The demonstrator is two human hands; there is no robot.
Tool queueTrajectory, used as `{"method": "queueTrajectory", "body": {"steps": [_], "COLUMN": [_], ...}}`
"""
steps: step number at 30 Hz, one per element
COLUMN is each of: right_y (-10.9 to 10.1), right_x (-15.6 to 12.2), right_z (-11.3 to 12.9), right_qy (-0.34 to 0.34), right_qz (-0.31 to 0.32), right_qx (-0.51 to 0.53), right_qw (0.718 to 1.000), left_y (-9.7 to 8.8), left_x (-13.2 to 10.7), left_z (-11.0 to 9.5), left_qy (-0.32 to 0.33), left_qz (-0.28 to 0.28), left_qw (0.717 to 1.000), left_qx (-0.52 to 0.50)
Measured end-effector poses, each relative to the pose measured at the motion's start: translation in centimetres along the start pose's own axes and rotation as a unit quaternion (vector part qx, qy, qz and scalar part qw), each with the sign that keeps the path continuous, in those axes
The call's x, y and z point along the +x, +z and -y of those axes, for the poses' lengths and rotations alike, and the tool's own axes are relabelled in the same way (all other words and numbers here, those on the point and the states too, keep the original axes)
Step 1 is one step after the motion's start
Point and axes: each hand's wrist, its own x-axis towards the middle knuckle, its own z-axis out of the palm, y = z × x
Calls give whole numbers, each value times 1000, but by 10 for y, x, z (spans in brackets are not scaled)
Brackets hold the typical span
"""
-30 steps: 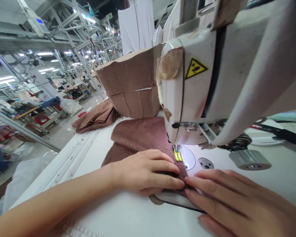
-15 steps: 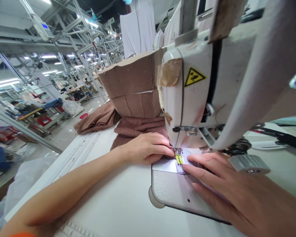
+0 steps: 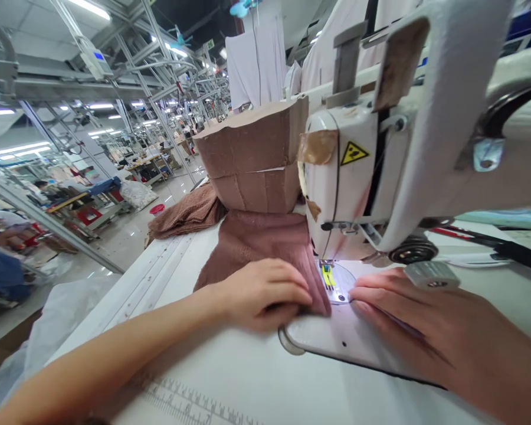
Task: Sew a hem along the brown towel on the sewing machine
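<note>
Dusty-brown terry cloth (image 3: 265,248) lies under the left hand (image 3: 265,292), whose fingers curl lightly and press on its near edge; whether they pinch it is hard to tell. The right hand (image 3: 425,319) rests open and flat on the machine's white bed (image 3: 336,339), its fingers reaching toward the needle plate (image 3: 338,283), just beside the cloth and apart from it. The cloth's long axis runs from the far stack toward the person, along the side of the sewing machine head (image 3: 340,177). Its near corner points down just past the yellow presser foot (image 3: 328,277), close beside the foot's left side. Behind the cloth rises a tall brown stack (image 3: 252,159), its material hard to tell, with a heap of brown towelling (image 3: 186,215) to its left on the white worktable (image 3: 230,378). Farther off, rows of sewing stations (image 3: 146,165) stand under overhead rails (image 3: 128,77).
</note>
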Motion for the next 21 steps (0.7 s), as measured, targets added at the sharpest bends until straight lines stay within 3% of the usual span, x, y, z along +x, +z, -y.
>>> {"method": "queueTrajectory", "body": {"steps": [3,5,7,9,11,13,16,18,19,21], "right_y": [-3,-5,-7,-8,-8,-7,-5,-5,-5,-6], "right_x": [5,9,11,12,13,13,12,12,13,14], "right_z": [1,3,4,4,3,3,5,6,7,7], "right_qy": [-28,-46,-59,-65,-71,-77,-69,-62,-63,-69], "right_qz": [-9,-22,-34,-41,-40,-40,-57,-73,-79,-75], "right_qx": [5,9,9,5,4,9,15,19,21,22], "right_qw": [1000,999,998,997,997,996,996,995,995,995], "left_y": [-6,-11,-16,-21,-24,-26,-27,-31,-35,-44], "left_x": [-14,-23,-32,-41,-49,-57,-65,-65,-64,-62], "left_z": [-46,-76,-101,-118,-128,-131,-133,-137,-141,-147], "left_qy": [37,26,-21,-144,-312,-447,-558,-584,-573,-478], "left_qz": [9,30,31,-30,-137,-224,-292,-303,-281,-183], "left_qw": [999,999,999,989,936,857,747,708,721,814], "left_qx": [-9,17,15,-30,-85,-128,-215,-256,-269,-276]}}
